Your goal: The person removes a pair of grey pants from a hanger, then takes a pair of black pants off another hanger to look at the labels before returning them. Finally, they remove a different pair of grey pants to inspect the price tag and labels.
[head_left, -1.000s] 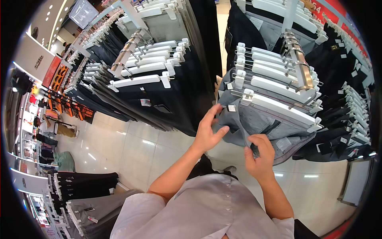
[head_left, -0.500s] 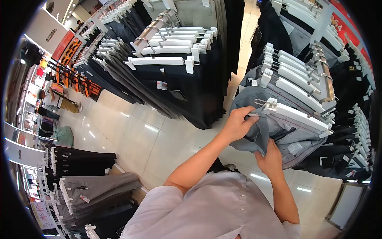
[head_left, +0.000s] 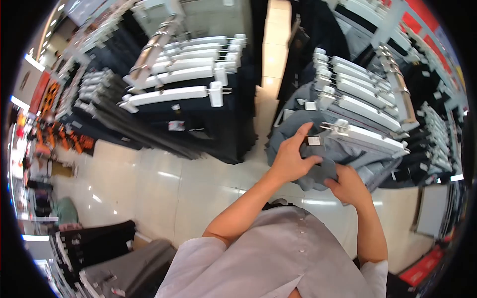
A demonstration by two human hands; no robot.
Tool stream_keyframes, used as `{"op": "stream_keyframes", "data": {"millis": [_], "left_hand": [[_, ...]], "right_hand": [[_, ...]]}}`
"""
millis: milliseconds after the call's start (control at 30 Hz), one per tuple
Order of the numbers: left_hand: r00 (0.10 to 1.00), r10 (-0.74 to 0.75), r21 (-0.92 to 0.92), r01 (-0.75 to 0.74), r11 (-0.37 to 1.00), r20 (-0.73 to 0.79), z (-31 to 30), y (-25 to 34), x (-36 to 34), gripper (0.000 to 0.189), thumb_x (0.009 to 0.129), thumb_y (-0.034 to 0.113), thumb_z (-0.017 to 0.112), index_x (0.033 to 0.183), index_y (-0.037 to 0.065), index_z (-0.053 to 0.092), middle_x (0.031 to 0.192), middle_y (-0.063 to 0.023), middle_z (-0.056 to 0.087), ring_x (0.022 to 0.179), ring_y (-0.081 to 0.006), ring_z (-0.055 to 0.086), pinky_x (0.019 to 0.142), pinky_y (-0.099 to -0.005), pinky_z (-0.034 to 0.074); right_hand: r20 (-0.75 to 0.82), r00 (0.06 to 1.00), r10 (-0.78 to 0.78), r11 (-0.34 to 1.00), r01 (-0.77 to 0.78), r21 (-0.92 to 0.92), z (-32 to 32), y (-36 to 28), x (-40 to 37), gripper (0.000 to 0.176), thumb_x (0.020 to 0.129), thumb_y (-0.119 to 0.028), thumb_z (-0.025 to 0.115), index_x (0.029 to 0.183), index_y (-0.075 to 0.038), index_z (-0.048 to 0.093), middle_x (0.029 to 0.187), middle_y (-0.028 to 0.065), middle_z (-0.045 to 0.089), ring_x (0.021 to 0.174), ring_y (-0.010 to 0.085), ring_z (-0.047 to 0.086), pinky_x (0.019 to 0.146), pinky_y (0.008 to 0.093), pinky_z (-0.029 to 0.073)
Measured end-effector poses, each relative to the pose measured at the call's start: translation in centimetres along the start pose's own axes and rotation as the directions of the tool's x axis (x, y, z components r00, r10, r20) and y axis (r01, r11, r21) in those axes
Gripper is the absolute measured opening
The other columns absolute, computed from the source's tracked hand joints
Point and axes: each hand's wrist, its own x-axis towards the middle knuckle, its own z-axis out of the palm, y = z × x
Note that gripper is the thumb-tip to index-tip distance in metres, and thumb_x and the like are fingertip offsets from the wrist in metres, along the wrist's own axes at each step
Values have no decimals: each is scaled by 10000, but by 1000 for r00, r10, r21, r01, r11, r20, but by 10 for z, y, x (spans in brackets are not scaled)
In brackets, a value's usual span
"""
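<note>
Grey trousers (head_left: 293, 130) hang from a white clip hanger (head_left: 373, 139) at the front of the right-hand rail. On the waistband side of the cloth lies my left hand (head_left: 289, 158), its thumb and index finger spread apart around a small white label (head_left: 314, 141). Its other fingers are partly hidden. Lower down, my right hand (head_left: 351, 185) has its fingers closed on a fold of the same trousers. The cloth between the two hands is bunched and bent over. Both hands sit just below the hanger's left clip.
Several more white hangers (head_left: 365, 89) with trousers hang behind on a metal rail (head_left: 397, 82). To the left stands another rack of dark trousers (head_left: 213, 131). A lower rack with grey trousers (head_left: 126, 268) is at bottom left. Shiny tiled floor (head_left: 149, 184) runs between them.
My left hand has let its pinch on the waistband edge spread apart, and a white label now shows there. My right hand still grips the trousers' cloth. The view has shifted, moving the racks leftward.
</note>
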Motion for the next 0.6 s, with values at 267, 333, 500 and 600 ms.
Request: {"op": "stream_keyframes", "data": {"millis": [267,333,500,600], "left_hand": [[990,111,-57,-107,993,90,-1,-6,13,302,721,-39,696,1020,-19,654,872,-138,691,749,-200,673,691,-281,512],[986,120,-67,-113,991,114,-5,-6,11,317,727,-34,693,1040,-25,644,872,-138,686,747,-200,667,690,-288,511],[964,183,-32,-181,983,195,-11,3,20,320,749,11,692,1061,-35,634,867,-126,674,744,-196,638,662,-301,497],[959,169,23,-178,984,228,-9,21,25,273,753,51,687,1017,-8,644,806,-146,627,735,-297,622,649,-358,479]], "right_hand": [[-515,719,-466,866,251,-434,-51,-74,19,291,723,5,676,1008,-5,614,992,151,621,923,338,604,797,377,486],[-415,789,-453,848,238,-473,-56,-77,27,319,734,-36,694,1041,-10,612,1023,153,623,962,348,598,821,389,482],[-133,965,-228,919,167,-358,-68,-74,42,400,742,-163,737,1094,-12,625,992,166,640,959,354,605,825,417,475],[-101,964,-247,927,205,-313,-72,-70,48,357,736,-159,741,1049,-18,642,947,167,639,925,355,609,806,414,478]]}}
